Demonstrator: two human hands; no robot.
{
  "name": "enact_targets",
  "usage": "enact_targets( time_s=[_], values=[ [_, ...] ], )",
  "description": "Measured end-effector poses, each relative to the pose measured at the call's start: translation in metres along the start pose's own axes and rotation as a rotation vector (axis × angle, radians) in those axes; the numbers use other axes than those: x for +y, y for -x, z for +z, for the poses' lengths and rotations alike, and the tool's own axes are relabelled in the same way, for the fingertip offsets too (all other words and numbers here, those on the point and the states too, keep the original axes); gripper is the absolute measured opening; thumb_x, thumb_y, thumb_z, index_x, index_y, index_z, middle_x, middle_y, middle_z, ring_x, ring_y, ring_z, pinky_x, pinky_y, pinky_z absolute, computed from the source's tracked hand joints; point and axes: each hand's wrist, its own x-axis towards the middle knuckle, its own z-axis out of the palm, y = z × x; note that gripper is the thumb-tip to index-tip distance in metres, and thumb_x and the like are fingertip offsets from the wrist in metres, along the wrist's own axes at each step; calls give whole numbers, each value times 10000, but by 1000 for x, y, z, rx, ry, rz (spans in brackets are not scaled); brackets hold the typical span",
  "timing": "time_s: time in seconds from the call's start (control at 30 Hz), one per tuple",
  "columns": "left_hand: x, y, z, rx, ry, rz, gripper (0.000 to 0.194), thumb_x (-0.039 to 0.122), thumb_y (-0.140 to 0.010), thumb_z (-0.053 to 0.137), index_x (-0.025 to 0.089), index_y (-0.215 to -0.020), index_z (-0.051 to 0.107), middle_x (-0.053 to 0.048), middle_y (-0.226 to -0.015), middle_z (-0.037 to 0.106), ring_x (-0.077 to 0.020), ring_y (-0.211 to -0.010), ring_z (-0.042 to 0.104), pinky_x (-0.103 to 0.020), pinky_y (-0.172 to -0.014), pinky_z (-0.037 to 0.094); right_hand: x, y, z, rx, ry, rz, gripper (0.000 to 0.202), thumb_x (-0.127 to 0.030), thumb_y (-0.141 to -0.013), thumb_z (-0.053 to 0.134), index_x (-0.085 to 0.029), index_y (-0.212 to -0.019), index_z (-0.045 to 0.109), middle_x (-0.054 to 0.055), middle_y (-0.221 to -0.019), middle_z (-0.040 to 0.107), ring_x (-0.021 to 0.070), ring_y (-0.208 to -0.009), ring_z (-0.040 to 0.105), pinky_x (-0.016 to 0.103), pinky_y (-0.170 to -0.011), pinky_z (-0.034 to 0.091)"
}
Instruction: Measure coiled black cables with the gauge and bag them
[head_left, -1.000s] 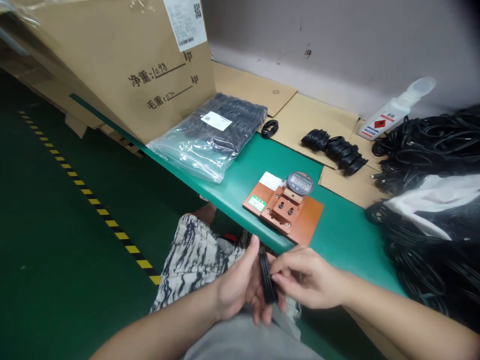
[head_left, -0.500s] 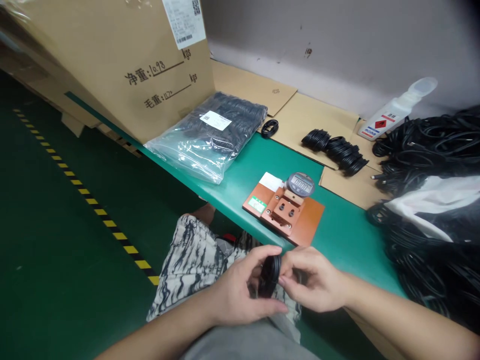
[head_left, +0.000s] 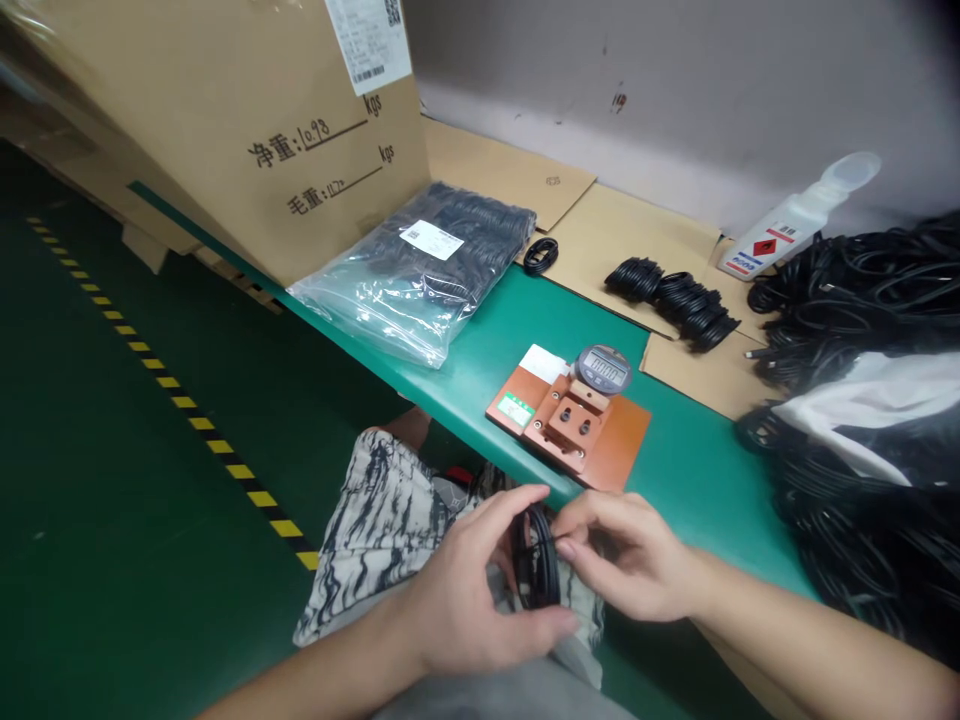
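A coiled black cable [head_left: 540, 565] is held upright in front of my lap, just off the table's near edge. My left hand [head_left: 480, 590] grips the coil between thumb and fingers from the left. At the coil's right side my right hand [head_left: 626, 555] pinches a thin dark strand [head_left: 559, 540] with thumb and forefinger; whether it is a tie or a cable end, I cannot tell. Beyond my hands a digital dial gauge [head_left: 604, 370] sits on a copper-coloured fixture [head_left: 574, 425].
On the green table [head_left: 420, 385] lie a plastic bag [head_left: 375, 290] of cables, a single coil [head_left: 541, 256] and a row of coils [head_left: 675, 300] on cardboard. A carton [head_left: 225, 110] stands left. A white bottle [head_left: 795, 220] and heaped loose cables [head_left: 862, 550] are at right.
The coil has turned so more of its face shows between my hands. My right fingers have drawn slightly away from the coil with the thin strand between them.
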Motion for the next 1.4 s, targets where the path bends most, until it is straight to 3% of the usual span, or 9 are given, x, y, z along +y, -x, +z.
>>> enact_targets(
  time_s=[0.13, 0.33, 0.53, 0.7, 0.93, 1.13, 1.3, 1.4],
  values=[
    [3, 2, 0, 54, -122, -69, 830, 481, -715, 804, 274, -1433, 442, -106, -1280, 600, -298, -1037, 642, -378, -835, 576, 2, 2, 2, 53, 45, -53, 99, -138, -896, 599, -157, -992, 606, -23, -591, 579, 85, -476, 509, 181, -447, 409],
    [4, -2, 2, 181, -334, 88, 641, 345, -808, 706, 261, -1395, 461, -97, -1204, 629, -304, -1055, 635, -415, -907, 525, 4, 2, 4, 15, 109, -100, 116, -143, -918, 591, -147, -1025, 639, 1, -618, 601, 94, -483, 489, 210, -471, 405],
    [6, 0, 5, 108, -343, 99, 539, 265, -834, 647, 249, -1340, 464, -106, -1253, 611, -304, -1110, 619, -410, -933, 508, 9, 3, 6, -77, 182, -98, 135, -200, -957, 568, -152, -1055, 647, 29, -685, 633, 117, -568, 549, 225, -549, 439],
    [3, 3, 5, 4, -377, 8, 662, 406, -779, 742, 247, -1359, 466, -134, -1298, 588, -361, -1123, 602, -464, -904, 503, 7, 2, 4, -199, 233, -45, 151, -234, -988, 488, -173, -914, 604, 23, -669, 622, 122, -570, 558, 233, -547, 414],
    [0, -2, 0, 84, -430, 52, 467, 333, -840, 645, 247, -1272, 491, -100, -1157, 658, -330, -1020, 655, -407, -831, 491, -2, -3, -1, -283, 241, 56, 211, -263, -1013, 411, -175, -891, 560, 7, -648, 590, 120, -549, 522, 235, -544, 393],
    [2, -8, -8, 149, -371, 13, 462, 355, -829, 662, 251, -1238, 476, -37, -984, 679, -267, -896, 666, -343, -769, 476, -3, -1, -4, -315, 132, 145, 212, -269, -1024, 373, -182, -890, 514, 8, -658, 607, 114, -554, 526, 234, -568, 418],
    [3, -7, -16, 85, -191, 14, 464, 351, -840, 664, 233, -1235, 451, -2, -883, 572, -195, -791, 585, -307, -733, 472, -1, 2, -1, -192, -69, 242, 184, -284, -1041, 366, -174, -976, 499, -14, -647, 573, 93, -519, 491, 199, -500, 401],
    [0, -5, -16, 13, 10, 40, 454, 375, -868, 632, 214, -1247, 439, -12, -897, 538, -173, -762, 555, -287, -682, 471, -1, 1, 0, -180, -28, 181, 113, -251, -1001, 475, -160, -1001, 542, -48, -610, 502, 77, -486, 415, 190, -455, 330]
  ],
)
